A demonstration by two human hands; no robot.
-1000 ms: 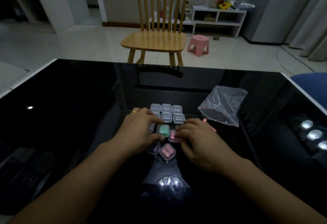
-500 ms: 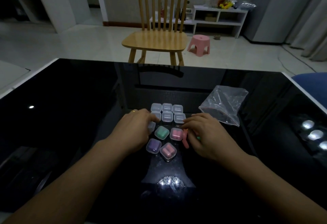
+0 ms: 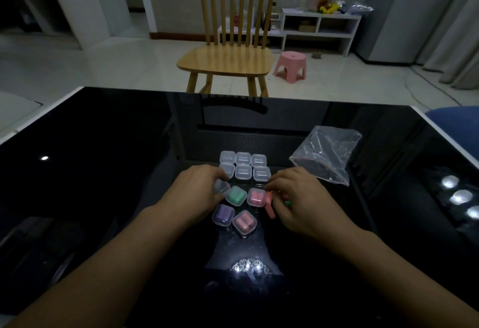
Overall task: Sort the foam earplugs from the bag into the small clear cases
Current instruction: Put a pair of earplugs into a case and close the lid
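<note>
Reaching in from the bottom edge, both forearms are cut off by the frame and converge on a cluster of small cases on the black glass table (image 3: 103, 198). Nearest lie two closed cases: a purple-filled case (image 3: 222, 215) and, just beside it, a pink-filled case (image 3: 244, 223). Behind these sit a green-filled case (image 3: 236, 195) and a second pink case (image 3: 256, 197).

The left hand (image 3: 191, 192) lies palm down, fingers curled over a clear empty case (image 3: 222, 187) at its fingertips; the hand hides most of that case, so whether it is open cannot be told. The right hand (image 3: 298, 203) is also palm down, fingers bent and drawn together over loose earplugs. An orange-pink earplug (image 3: 270, 207) projects from under its thumb side and a green earplug (image 3: 287, 202) shows between the fingers; the exact grip is hidden.

Farther back stands a block of empty clear cases (image 3: 243, 165), two rows, the left corner covered by the left hand. Right of them lies the crumpled clear bag (image 3: 326, 154); its contents cannot be made out
</note>
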